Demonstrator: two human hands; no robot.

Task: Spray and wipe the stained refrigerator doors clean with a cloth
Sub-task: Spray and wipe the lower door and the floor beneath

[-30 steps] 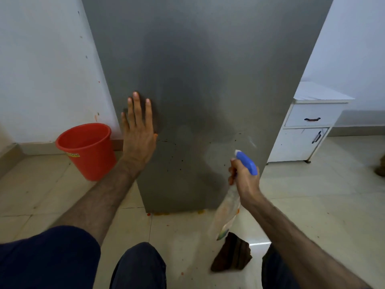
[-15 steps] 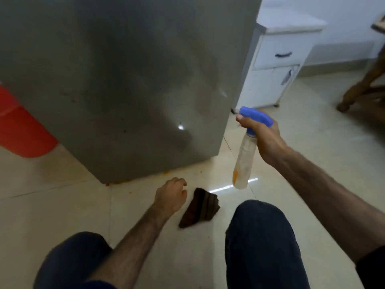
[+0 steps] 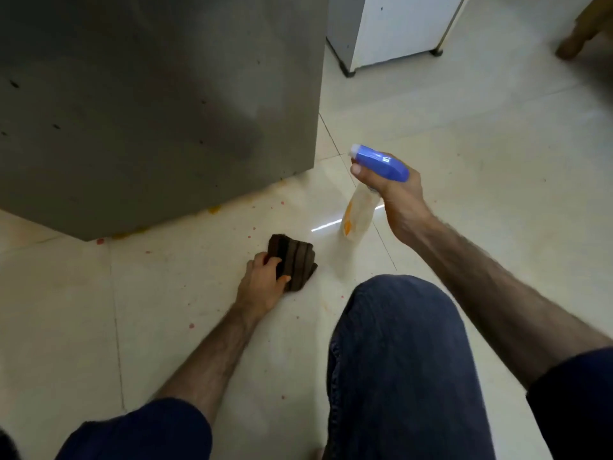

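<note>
So my left hand (image 3: 263,282) was down on the floor tiles (image 3: 497,161), fingers curled over the near edge of the brown cloth (image 3: 295,260). The fridge door (image 3: 149,104) sat up and to the left of it, so the lift went that way. My right hand (image 3: 396,190) gripped the spray bottle (image 3: 360,210), hanging nozzle-up just right of the cloth.

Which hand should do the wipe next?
Left. The left hand already grips the dark brown striped cloth on the floor below the grey refrigerator door; the right hand is occupied holding the blue-topped spray bottle.
</note>
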